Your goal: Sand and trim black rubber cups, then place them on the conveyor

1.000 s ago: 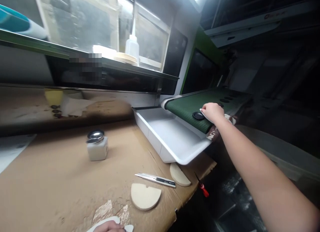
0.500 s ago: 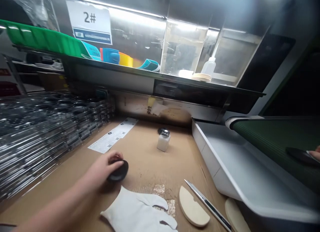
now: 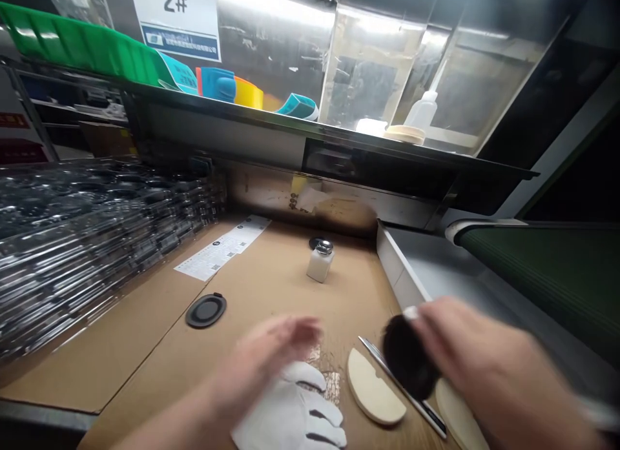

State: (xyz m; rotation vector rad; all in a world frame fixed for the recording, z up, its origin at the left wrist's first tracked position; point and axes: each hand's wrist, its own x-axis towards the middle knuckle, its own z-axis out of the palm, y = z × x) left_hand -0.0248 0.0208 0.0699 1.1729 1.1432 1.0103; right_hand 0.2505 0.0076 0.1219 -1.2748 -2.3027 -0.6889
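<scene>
My right hand (image 3: 477, 353), blurred by motion, grips a round black disc (image 3: 409, 356) by its edge, above the utility knife (image 3: 387, 369) and beside the white tray. A small white bit shows at the fingertips. Over the white glove (image 3: 285, 405) is my left hand (image 3: 285, 340), smeared too; its fingers reach forward with nothing seen in them. Another flat black round cover (image 3: 206, 310), with a small tab on its rim, lies on the cardboard to the left. Next to the knife rests a cream half-round pad (image 3: 372, 388).
A white square bottle with a metal cap (image 3: 320, 263) stands mid-board, a dark disc (image 3: 316, 243) behind it. Clear plastic trays (image 3: 106, 237) are stacked left. A white tray (image 3: 411, 269) and green conveyor belt (image 3: 547, 250) lie right. Above runs a shelf (image 3: 271, 114).
My left hand has let go of its black cover, which now lies on the cardboard, and moved right. My right hand has come in from the far right with its black disc.
</scene>
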